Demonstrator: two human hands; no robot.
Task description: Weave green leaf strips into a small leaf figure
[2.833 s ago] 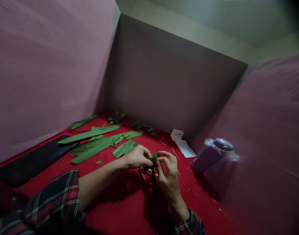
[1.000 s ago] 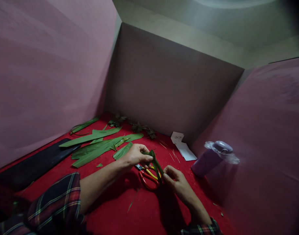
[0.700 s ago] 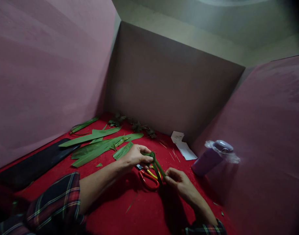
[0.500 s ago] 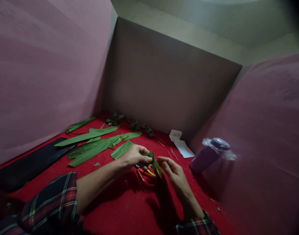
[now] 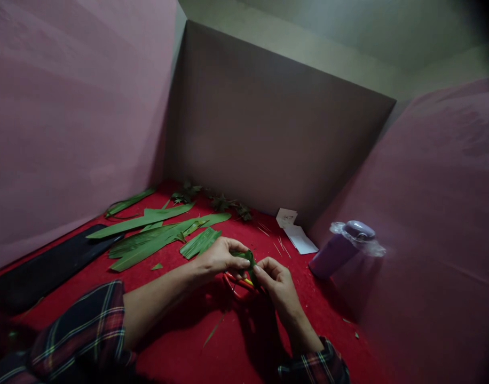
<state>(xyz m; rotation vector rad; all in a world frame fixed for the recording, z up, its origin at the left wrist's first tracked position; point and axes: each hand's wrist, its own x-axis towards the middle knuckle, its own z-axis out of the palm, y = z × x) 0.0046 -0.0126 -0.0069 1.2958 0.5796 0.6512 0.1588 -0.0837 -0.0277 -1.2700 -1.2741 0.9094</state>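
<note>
A narrow green leaf strip (image 5: 250,258), folded over at its top, is held between my two hands above the red cloth. My left hand (image 5: 224,255) pinches it from the left with thumb and fingers. From the right, my right hand (image 5: 274,274) closes thumb and forefinger on the same strip. Its lower part is mostly hidden behind my right fingers. Below and behind the strip lie scissors with red and yellow handles (image 5: 239,290), partly covered by my hands. A cut piece of broad leaf (image 5: 199,242) rests just beyond my left wrist.
Several long green leaves (image 5: 156,242) lie at the left, beside a dark flat board (image 5: 56,264). Leafy sprigs (image 5: 224,202) line the back. Thin sticks (image 5: 282,247) and white paper (image 5: 300,240) lie right of centre, near a purple bottle (image 5: 334,253) with clear plastic around its top.
My right hand has moved left and closed on the leaf strip, where its fingers were apart from it before. My left hand keeps its pinch. The view has shifted slightly.
</note>
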